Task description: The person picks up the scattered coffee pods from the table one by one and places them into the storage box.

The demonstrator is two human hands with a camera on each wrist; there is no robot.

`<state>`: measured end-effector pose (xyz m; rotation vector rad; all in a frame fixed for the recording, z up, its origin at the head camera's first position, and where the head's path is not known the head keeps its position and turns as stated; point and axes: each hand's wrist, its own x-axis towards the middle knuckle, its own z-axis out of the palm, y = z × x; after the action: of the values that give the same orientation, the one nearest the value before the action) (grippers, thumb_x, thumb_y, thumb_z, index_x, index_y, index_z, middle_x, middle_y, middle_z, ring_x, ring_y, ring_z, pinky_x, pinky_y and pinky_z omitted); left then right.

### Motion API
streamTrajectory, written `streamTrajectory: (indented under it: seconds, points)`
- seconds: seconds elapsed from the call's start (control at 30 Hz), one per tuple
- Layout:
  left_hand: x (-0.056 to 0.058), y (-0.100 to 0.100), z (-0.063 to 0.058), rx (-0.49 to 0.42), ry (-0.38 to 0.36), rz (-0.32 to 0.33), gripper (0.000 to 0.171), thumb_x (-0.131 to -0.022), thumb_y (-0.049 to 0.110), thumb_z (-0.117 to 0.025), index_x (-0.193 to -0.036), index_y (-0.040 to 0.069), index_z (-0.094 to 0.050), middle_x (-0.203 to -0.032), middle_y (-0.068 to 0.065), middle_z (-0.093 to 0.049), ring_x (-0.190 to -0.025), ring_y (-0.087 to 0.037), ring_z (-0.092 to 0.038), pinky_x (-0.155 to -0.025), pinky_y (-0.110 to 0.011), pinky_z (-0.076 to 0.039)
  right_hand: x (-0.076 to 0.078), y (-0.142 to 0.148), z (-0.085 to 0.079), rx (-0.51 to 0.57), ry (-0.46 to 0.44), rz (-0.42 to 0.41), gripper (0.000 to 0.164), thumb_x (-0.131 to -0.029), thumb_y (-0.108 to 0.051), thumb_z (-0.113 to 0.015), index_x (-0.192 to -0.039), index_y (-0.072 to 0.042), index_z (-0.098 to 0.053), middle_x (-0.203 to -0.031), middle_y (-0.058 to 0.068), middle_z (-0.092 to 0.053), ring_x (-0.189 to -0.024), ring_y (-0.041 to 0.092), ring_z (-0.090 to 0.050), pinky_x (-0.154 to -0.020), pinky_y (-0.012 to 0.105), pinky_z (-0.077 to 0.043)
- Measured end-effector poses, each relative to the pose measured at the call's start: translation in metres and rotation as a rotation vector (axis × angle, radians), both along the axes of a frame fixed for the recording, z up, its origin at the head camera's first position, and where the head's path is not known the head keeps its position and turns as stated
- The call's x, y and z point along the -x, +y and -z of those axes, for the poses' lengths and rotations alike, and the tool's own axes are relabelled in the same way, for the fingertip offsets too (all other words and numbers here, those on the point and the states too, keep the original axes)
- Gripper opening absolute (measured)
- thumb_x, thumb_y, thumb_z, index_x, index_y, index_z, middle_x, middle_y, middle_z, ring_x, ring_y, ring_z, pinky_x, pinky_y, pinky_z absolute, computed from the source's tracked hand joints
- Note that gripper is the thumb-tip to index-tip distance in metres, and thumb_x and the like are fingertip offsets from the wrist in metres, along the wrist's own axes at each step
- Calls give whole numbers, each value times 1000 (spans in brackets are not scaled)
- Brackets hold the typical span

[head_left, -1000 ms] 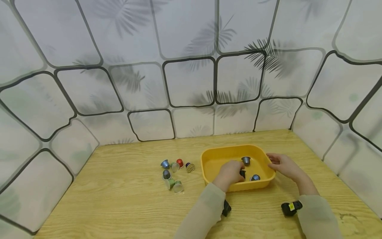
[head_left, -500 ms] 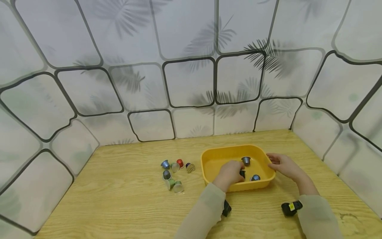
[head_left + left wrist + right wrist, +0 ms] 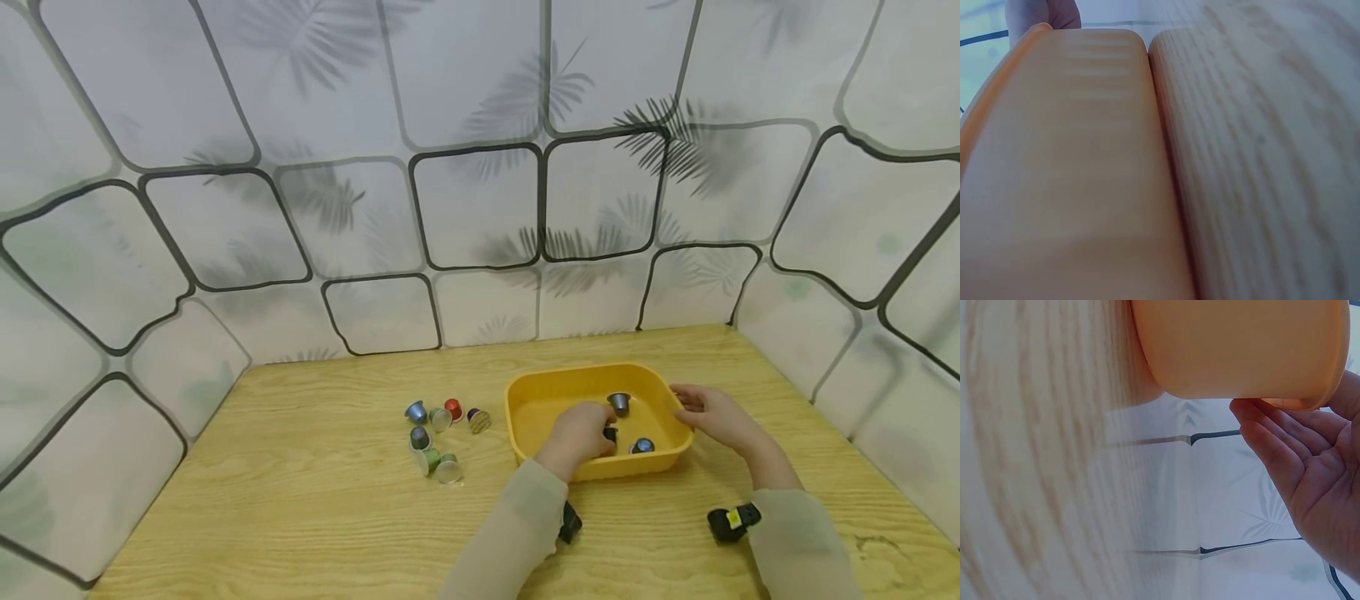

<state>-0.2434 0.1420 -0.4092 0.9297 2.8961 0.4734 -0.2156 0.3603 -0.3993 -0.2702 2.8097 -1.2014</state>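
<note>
In the head view, a yellow tray [image 3: 525,459] stands on the wooden table. My left hand [image 3: 576,435] reaches over its near wall and pinches a black coffee capsule [image 3: 611,436], mostly hidden by the fingers. Inside the tray lie a grey capsule [image 3: 618,403] at the back and a blue capsule [image 3: 642,446] near the front right. My right hand [image 3: 716,417] holds the tray's right end. The right wrist view shows that hand's fingers [image 3: 1282,434] under the rim outside, with the thumb over the edge. Only the tray's outer wall [image 3: 1085,156] fills the left wrist view.
Left of the tray lies a loose group of capsules, among them a blue one [image 3: 416,412], a red one [image 3: 453,409], a purple one [image 3: 478,420], a dark one [image 3: 419,438] and a green one [image 3: 429,461]. A patterned curtain [image 3: 480,308] borders the table.
</note>
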Motion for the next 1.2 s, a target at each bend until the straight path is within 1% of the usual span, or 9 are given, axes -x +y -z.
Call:
streamTrajectory:
  seconds: [0.2,0.27,0.4,0.5,0.67,0.77,0.9,1.07,1.2]
  points:
    - [2,2,-1,-8,42,5,28,-78,30,-67,-105,23,-62,-99,13,-59,-83,-2,-54,-68,-18,-44,1,1,2,-1,5,0,53,-91,-14,-50,-128,17,-30,-125,36,-35,-111,46,-39,-84,47,-42]
    - [2,1,0,-35,54,4,26,-79,30,-66,-104,22,-62,-99,13,-59,-81,-2,-54,-67,-18,-44,2,1,3,5,1,-2,53,-90,-14,-51,-128,17,-30,-125,36,-35,-111,46,-39,-84,47,-41]
    - [2,-3,-3,-153,64,-7,26,-80,29,-66,-103,17,-62,-98,8,-61,-82,-4,-55,-67,-18,-44,1,0,4,6,3,-3,53,-90,-15,-51,-128,17,-30,-125,36,-36,-110,46,-40,-84,46,-41]
    - [2,-6,-8,-263,49,-15,27,-80,27,-66,-103,14,-62,-99,4,-61,-85,-6,-55,-70,-19,-44,0,0,4,4,17,-3,52,-90,-13,-51,-127,17,-31,-124,36,-36,-110,46,-40,-84,47,-42]
    - [2,-12,-13,-374,19,-44,33,-80,26,-66,-109,13,-61,-104,3,-60,-92,-9,-55,-75,-21,-44,-1,0,2,-9,31,-4,51,-90,-11,-51,-126,18,-32,-123,36,-37,-109,47,-41,-84,48,-41]
    - [1,-18,-16,-420,20,-49,36,-80,25,-66,-113,12,-59,-106,3,-59,-96,-11,-55,-78,-22,-44,-1,-1,1,-13,30,-6,51,-89,-11,-52,-126,18,-32,-123,36,-37,-109,47,-41,-84,48,-41]
    - [-1,-29,-21,-475,26,-30,36,-81,23,-65,-114,10,-58,-107,1,-59,-98,-12,-54,-80,-22,-43,-2,-1,0,-14,27,-8,52,-89,-12,-52,-126,18,-31,-123,36,-37,-109,47,-41,-84,48,-41]
    - [-5,-48,-29,-534,15,-15,35,-82,20,-64,-114,8,-58,-109,-2,-59,-100,-15,-53,-83,-24,-43,-1,-1,0,-16,24,-6,52,-89,-11,-52,-127,18,-31,-123,36,-37,-109,47,-41,-84,47,-41]
    - [-6,-64,-32,-578,19,-12,33,-82,20,-64,-112,8,-59,-107,-2,-59,-99,-14,-54,-82,-25,-43,-2,-1,-1,-19,21,-7,52,-89,-12,-52,-127,18,-31,-124,37,-36,-109,47,-41,-83,47,-42]
